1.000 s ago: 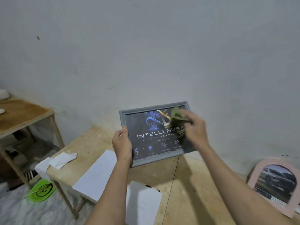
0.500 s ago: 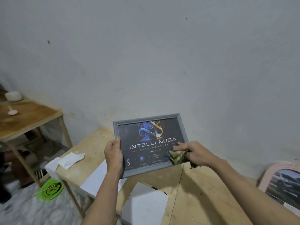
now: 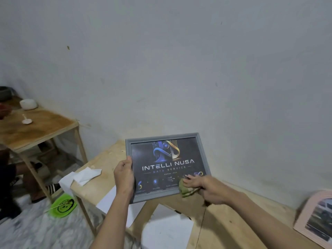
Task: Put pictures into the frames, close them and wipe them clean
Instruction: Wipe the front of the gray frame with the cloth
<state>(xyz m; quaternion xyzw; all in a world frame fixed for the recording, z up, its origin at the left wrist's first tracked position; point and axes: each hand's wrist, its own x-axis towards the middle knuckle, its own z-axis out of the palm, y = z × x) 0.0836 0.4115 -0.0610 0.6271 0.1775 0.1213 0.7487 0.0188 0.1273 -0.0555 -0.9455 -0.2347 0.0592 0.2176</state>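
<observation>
Hands over the wooden desk: we see the left hand closed on the grey picture frame, held tilted above it, while right hand fingers press a crumpled cloth to its lower corner.

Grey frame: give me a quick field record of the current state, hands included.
frame: grey picture frame, closed, "INTELLI NUSA" picture inside, held tilted above the wooden table
left hand: grips the frame's left edge
right hand: presses a green cloth on the glass, lower right corner
other frame: pink arched frame, car picture inside, far right
on table: white sheets
</observation>
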